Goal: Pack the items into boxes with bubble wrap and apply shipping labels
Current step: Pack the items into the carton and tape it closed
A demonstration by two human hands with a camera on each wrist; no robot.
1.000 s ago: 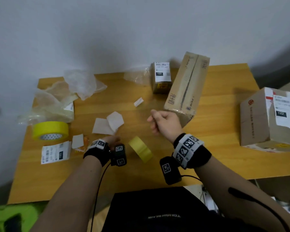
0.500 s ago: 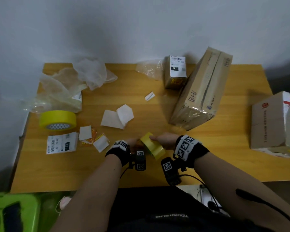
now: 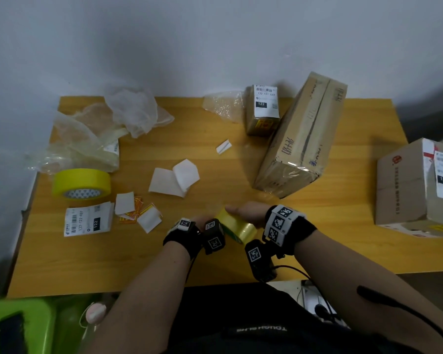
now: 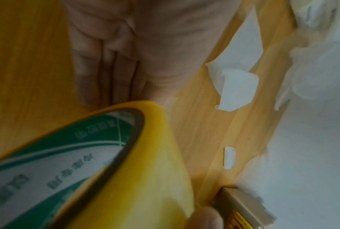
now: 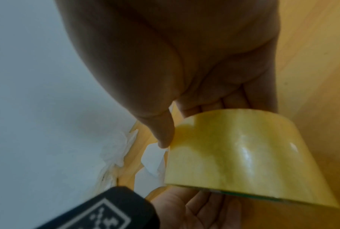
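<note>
Head view: hands (image 3: 230, 218) steady on tape roll (image 3: 237, 227).

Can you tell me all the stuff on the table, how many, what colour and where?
tape roll: 1, clear yellow, near the front edge, held between both hands
big tape roll: 1, yellow, lying flat at the left
long box: 1, brown, taped, middle right
small box: 1, brown with a white label, at the back
large box: 1, brown with a white label, far right
loose label: 1, white, front left
paper scraps: several, white, middle and left
plastic wrap: a few crumpled pieces, clear, back left
table: 1, wooden, orange-brown
left hand: 1, holds the tape roll
right hand: 1, holds the tape roll
</note>
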